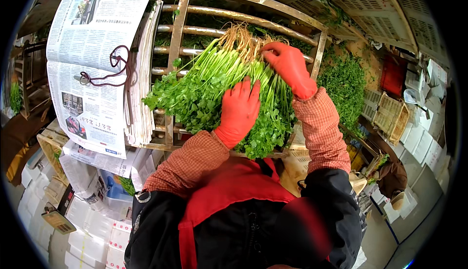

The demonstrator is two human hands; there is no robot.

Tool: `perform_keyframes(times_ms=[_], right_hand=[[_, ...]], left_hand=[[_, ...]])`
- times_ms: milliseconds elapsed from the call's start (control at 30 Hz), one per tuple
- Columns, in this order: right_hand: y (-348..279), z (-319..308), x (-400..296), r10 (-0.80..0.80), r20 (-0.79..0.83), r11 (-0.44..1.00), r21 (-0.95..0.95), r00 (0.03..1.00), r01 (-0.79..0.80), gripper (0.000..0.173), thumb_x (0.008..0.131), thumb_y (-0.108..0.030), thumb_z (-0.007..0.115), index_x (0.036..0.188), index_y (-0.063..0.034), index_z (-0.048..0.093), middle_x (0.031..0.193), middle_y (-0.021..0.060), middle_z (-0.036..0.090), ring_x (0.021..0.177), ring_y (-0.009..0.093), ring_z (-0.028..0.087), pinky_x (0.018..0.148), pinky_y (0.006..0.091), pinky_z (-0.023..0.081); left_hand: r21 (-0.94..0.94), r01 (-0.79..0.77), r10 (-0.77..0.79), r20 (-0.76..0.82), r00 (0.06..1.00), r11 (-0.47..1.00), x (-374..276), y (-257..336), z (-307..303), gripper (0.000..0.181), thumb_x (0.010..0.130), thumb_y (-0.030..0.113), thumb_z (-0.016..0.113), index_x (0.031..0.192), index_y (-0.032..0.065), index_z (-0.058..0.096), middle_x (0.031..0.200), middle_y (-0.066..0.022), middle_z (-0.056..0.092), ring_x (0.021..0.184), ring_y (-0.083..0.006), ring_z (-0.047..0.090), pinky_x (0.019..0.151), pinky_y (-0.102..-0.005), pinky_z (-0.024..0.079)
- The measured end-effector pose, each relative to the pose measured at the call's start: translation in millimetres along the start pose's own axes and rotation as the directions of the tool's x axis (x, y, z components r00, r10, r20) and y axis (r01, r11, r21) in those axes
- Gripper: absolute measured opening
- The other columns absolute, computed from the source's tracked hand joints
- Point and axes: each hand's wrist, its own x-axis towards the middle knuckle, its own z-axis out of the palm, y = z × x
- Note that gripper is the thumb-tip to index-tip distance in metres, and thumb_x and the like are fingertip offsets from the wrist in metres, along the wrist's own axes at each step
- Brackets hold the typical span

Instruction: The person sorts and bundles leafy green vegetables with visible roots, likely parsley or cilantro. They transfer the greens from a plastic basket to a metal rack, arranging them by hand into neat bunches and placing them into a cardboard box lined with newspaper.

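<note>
A big heap of leafy green herbs with roots, looking like cilantro or celery, lies across a rusty metal rack. Its tan roots point away from me and its leaves towards me. Both hands wear red rubber gloves. My left hand rests palm down on the stems and leaves, fingers slightly apart. At the right end of the roots is my right hand, its thumb and index finger bent together by the roots; whether a stem is between them is hidden.
A thick stack of newspapers lies left of the herbs, a dark cord with a metal ring on it. Loose greens are heaped at the right. Plastic crates and white boxes stand around. Another person is at the right.
</note>
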Motion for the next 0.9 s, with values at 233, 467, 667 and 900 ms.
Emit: perform_keyframes(times_ms=[233,467,667,900], right_hand=[[21,9,33,-0.009,0.299,0.998,0.059,0.954,-0.009,0.028,0.081,-0.024,0.072,0.096,-0.0009,0.069,0.075,0.0084,0.064,0.068,0.014,0.056,0.066,0.0309,0.047],[25,16,25,-0.039,0.129,0.998,0.044,0.991,0.033,0.029,0.078,-0.03,0.073,0.081,-0.0018,0.066,0.073,0.0148,0.062,0.065,0.024,0.059,0.063,0.035,0.046],[34,25,25,0.106,-0.291,0.925,0.379,0.951,0.013,0.023,0.081,-0.027,0.07,0.077,-0.0038,0.068,0.067,0.0016,0.063,0.06,0.013,0.055,0.055,0.0293,0.043],[5,-20,36,0.034,-0.358,0.933,0.347,0.933,0.099,0.035,0.09,-0.024,0.064,0.119,-0.0047,0.064,0.101,0.0067,0.067,0.077,0.013,0.06,0.07,0.0242,0.049]], left_hand=[[0.034,-0.027,0.029,-0.053,0.998,0.999,-6,-3,14,0.055,0.077,0.02,0.066,0.127,0.0039,0.052,0.123,-0.0159,0.051,0.105,-0.0285,0.052,0.08,-0.0404,0.043],[0.025,-0.029,0.032,-0.106,0.994,0.999,-5,-2,21,0.049,0.079,0.014,0.06,0.126,0.0029,0.051,0.119,-0.0186,0.053,0.098,-0.0293,0.054,0.073,-0.0414,0.045],[0.081,-0.025,0.032,-0.09,0.995,0.996,-4,-1,23,0.051,0.076,0.013,0.064,0.125,0.0045,0.052,0.12,-0.0181,0.053,0.098,-0.0294,0.055,0.073,-0.0404,0.046],[-0.088,-0.031,0.024,-0.077,0.997,0.996,-1,3,-3,0.046,0.077,0.012,0.062,0.121,0.0016,0.052,0.12,-0.0196,0.052,0.1,-0.0329,0.054,0.078,-0.0436,0.045]])
